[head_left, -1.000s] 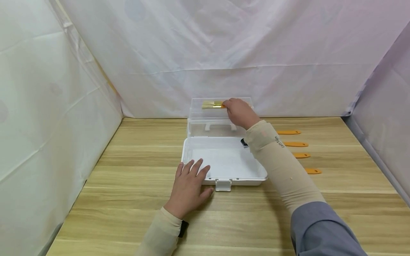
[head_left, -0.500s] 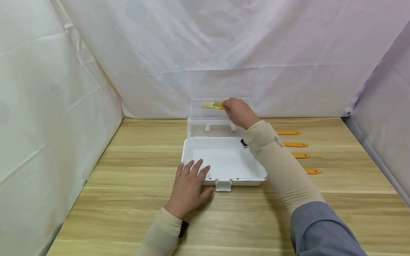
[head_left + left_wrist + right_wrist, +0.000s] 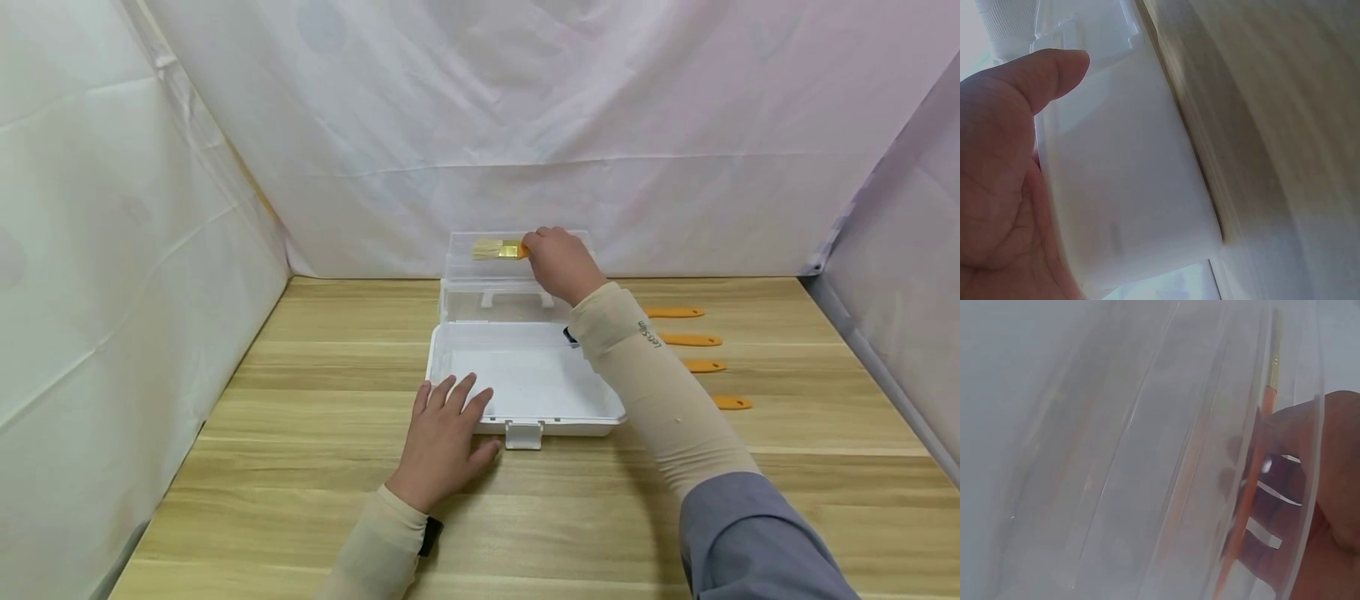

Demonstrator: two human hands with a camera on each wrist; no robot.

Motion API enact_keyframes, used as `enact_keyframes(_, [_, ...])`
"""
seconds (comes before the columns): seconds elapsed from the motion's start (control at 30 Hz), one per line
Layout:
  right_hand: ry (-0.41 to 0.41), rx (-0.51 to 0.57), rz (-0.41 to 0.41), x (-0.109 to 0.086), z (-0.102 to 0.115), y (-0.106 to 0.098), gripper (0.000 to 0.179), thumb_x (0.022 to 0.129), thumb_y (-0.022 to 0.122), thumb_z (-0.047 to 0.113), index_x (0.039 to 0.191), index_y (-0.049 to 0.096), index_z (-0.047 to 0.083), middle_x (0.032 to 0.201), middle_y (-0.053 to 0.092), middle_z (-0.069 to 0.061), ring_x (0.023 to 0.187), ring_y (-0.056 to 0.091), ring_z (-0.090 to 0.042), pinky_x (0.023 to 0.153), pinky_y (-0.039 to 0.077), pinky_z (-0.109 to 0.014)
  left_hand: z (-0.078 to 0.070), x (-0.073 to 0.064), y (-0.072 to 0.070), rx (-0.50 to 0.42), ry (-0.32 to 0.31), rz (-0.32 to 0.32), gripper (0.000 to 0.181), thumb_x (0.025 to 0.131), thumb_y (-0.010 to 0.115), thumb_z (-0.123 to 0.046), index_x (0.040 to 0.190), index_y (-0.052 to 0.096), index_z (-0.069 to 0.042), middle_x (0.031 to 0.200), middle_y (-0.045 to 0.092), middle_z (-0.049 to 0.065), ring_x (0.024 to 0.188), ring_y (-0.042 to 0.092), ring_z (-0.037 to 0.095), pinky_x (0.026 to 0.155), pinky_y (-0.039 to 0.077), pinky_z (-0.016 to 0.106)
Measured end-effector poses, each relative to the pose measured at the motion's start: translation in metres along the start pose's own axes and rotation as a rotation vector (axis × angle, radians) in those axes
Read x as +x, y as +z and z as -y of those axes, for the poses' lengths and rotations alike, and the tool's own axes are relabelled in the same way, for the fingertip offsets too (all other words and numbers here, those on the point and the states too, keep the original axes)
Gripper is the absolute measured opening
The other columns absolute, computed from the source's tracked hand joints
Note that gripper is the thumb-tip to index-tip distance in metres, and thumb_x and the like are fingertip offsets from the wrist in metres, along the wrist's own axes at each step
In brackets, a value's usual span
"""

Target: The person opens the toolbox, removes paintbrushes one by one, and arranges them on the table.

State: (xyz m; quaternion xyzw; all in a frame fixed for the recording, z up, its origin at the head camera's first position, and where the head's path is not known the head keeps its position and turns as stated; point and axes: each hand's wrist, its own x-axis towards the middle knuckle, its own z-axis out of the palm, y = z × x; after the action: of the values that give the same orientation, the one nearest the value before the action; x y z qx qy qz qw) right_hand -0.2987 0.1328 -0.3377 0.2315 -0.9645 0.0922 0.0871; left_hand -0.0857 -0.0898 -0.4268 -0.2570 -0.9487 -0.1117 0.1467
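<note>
A white plastic box (image 3: pixel 525 383) lies with its lid up on the wooden table. Spread over its front left corner, my left hand (image 3: pixel 442 450) rests with fingertips at the rim; in the left wrist view the thumb (image 3: pixel 1060 72) lies along the outer front wall. Behind the white base, clear tiers (image 3: pixel 495 300) rise in steps toward the curtain. My right hand (image 3: pixel 566 262) pinches the orange handle of a flat paintbrush (image 3: pixel 495 249) at the upper clear tier, bristles pointing left. The right wrist view shows the brush handle (image 3: pixel 1247 494) through clear plastic; the hand hides part of it.
Several orange handles (image 3: pixel 693 340) lie in a row on the table (image 3: pixel 315 467), right of the box and partly behind my right forearm. A dark end (image 3: pixel 571 336) shows beside the sleeve. Pale curtains (image 3: pixel 525 100) enclose the back and sides.
The paintbrush has turned in my right hand, so the broad face of its bristles and ferrule now shows. My left hand and the box stay in place.
</note>
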Motion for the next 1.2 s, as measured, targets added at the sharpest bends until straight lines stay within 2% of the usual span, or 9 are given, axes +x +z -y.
enact_keyframes(0.13, [-0.004, -0.056, -0.005, 0.001, -0.001, 0.0, 0.024, 0.098, 0.059, 0.006, 0.12, 0.063, 0.002, 0.114, 0.065, -0.014, 0.099, 0.058, -0.03, 0.087, 0.051, -0.044, 0.0, 0.0, 0.0, -0.003, 0.0, -0.001, 0.063, 0.08, 0.076, -0.049, 0.131, 0.063, -0.014, 0.139, 0.055, 0.014, 0.13, 0.046, 0.039, 0.108, 0.027, 0.062])
enact_keyframes(0.3, [-0.027, -0.112, 0.012, 0.001, -0.001, -0.003, 0.027, 0.097, 0.058, 0.003, 0.124, 0.06, 0.003, 0.118, 0.061, -0.015, 0.107, 0.055, -0.034, 0.096, 0.045, -0.052, 0.0, 0.002, 0.0, -0.003, 0.002, 0.002, 0.063, 0.081, 0.076, -0.048, 0.132, 0.062, -0.014, 0.14, 0.055, 0.014, 0.13, 0.046, 0.038, 0.109, 0.027, 0.061])
enact_keyframes(0.7, [-0.035, -0.119, -0.045, -0.004, -0.013, -0.021, 0.024, 0.096, 0.056, -0.002, 0.119, 0.061, 0.004, 0.114, 0.06, -0.015, 0.105, 0.054, -0.036, 0.098, 0.041, -0.057, -0.001, 0.004, 0.001, 0.0, 0.006, 0.017, 0.063, 0.081, 0.076, -0.047, 0.132, 0.062, -0.013, 0.14, 0.055, 0.014, 0.13, 0.046, 0.038, 0.109, 0.027, 0.061])
enact_keyframes(1.0, [-0.022, -0.116, -0.088, -0.033, -0.015, -0.052, 0.021, 0.097, 0.053, -0.004, 0.116, 0.061, 0.002, 0.112, 0.06, -0.017, 0.106, 0.053, -0.039, 0.092, 0.043, -0.057, 0.001, 0.005, 0.002, 0.003, 0.005, 0.011, 0.063, 0.08, 0.076, -0.049, 0.132, 0.062, -0.015, 0.141, 0.054, 0.013, 0.131, 0.046, 0.038, 0.11, 0.026, 0.061])
enact_keyframes(1.2, [-0.032, -0.104, -0.142, -0.065, -0.022, -0.066, 0.019, 0.096, 0.052, -0.006, 0.112, 0.062, -0.001, 0.107, 0.062, -0.02, 0.1, 0.056, -0.039, 0.087, 0.046, -0.055, 0.002, 0.005, 0.0, 0.005, 0.005, 0.012, 0.064, 0.08, 0.076, -0.049, 0.132, 0.062, -0.015, 0.141, 0.055, 0.013, 0.131, 0.045, 0.038, 0.109, 0.026, 0.061])
